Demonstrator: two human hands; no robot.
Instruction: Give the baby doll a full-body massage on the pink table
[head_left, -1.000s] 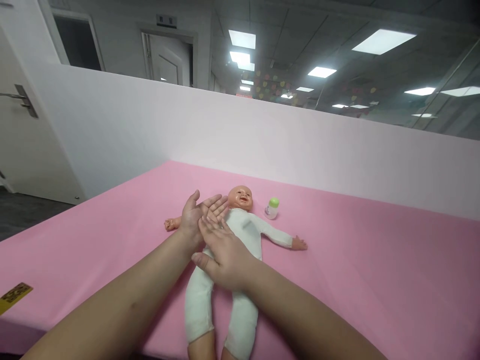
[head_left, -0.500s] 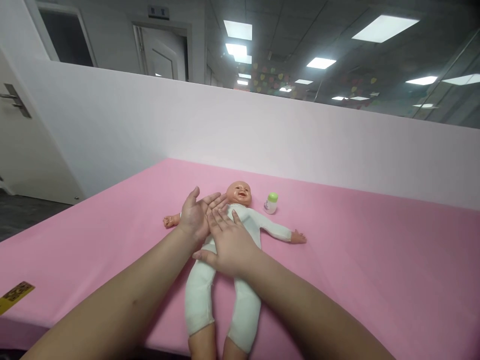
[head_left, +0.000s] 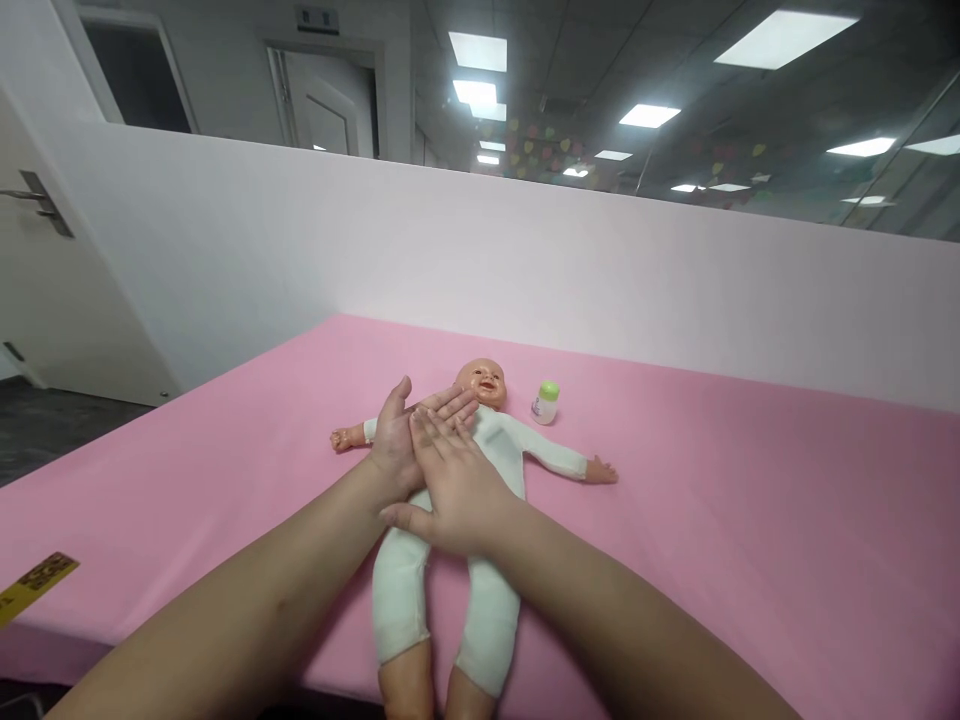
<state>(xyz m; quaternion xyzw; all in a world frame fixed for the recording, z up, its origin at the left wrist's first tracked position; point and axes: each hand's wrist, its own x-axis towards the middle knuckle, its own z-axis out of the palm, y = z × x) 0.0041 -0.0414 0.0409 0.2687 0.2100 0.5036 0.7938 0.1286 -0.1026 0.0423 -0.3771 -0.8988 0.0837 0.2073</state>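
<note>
A baby doll (head_left: 491,435) in a white suit lies face up with its arms spread. Above its torso, my left hand (head_left: 401,440) is palm up with the fingers stretched out. My right hand (head_left: 457,485) lies palm down, flat, its fingers over the left palm and its thumb held apart. Neither hand has an object in it. Part of the doll's chest and one of its arms are hidden behind my hands. Beside the doll's head stands a small clear bottle (head_left: 546,404) with a green cap.
The doll and bottle rest on a pink padded surface (head_left: 712,500). A low white wall (head_left: 525,260) runs behind it. At the left front edge is a yellow label (head_left: 37,585), and a door (head_left: 52,280) with a metal handle is farther left.
My right hand has slid slightly back over the left palm, and the left fingers reach a little farther right, near the doll's chin. The view has shifted slightly.
</note>
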